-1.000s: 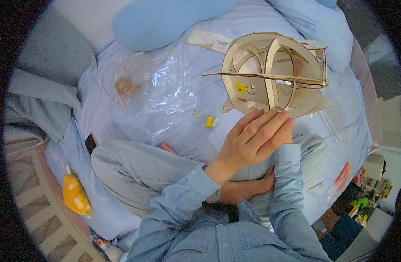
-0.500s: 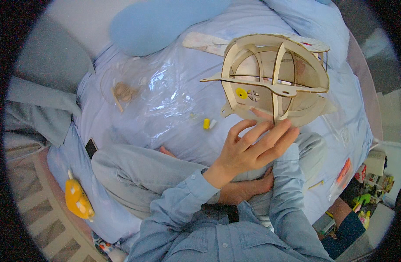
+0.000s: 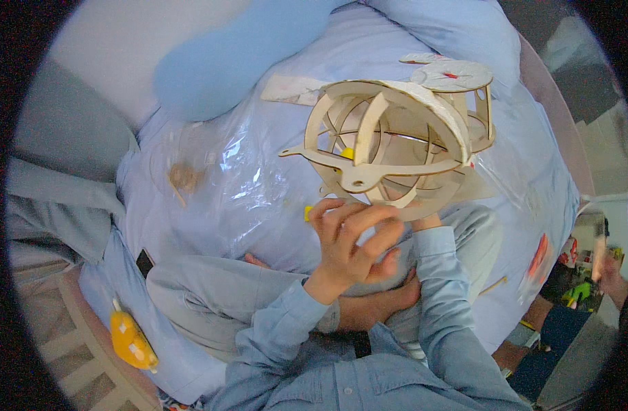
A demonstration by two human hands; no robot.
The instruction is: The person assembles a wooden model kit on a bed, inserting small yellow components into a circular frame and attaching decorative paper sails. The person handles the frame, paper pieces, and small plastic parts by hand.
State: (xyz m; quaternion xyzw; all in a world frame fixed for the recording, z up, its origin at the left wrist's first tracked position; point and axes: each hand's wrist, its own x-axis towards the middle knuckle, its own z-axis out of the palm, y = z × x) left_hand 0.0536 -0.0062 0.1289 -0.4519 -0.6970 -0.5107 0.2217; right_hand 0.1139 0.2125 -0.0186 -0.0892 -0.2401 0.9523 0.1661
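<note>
A light wooden model point(image 3: 411, 169), built of curved slotted ribs and panels into a rounded open cage, is raised over my lap. A white disc point(image 3: 454, 75) with a red mark stands at its far side, and a yellow round piece point(image 3: 347, 159) shows inside between the ribs. My right hand point(image 3: 427, 221) supports the model from beneath; the panels hide most of its fingers. Just below the model's near edge is my left hand point(image 3: 358, 243), its fingers bent and apart with nothing in them. Beside its fingertips a small yellow piece point(image 3: 308, 213) lies on the sheet.
Clear plastic wrapping point(image 3: 235, 178) spreads over the bed at left, near a light blue cushion point(image 3: 238, 58). A dark phone point(image 3: 145, 263), a yellow toy point(image 3: 132, 339) and a thin stick point(image 3: 493, 285) lie around my legs. Another person's hand point(image 3: 609, 274) shows at far right.
The model has shifted left and turned, showing more of the white disc. My left hand has come off its near edge, moving left and slightly down. Another person's hand has appeared at right.
</note>
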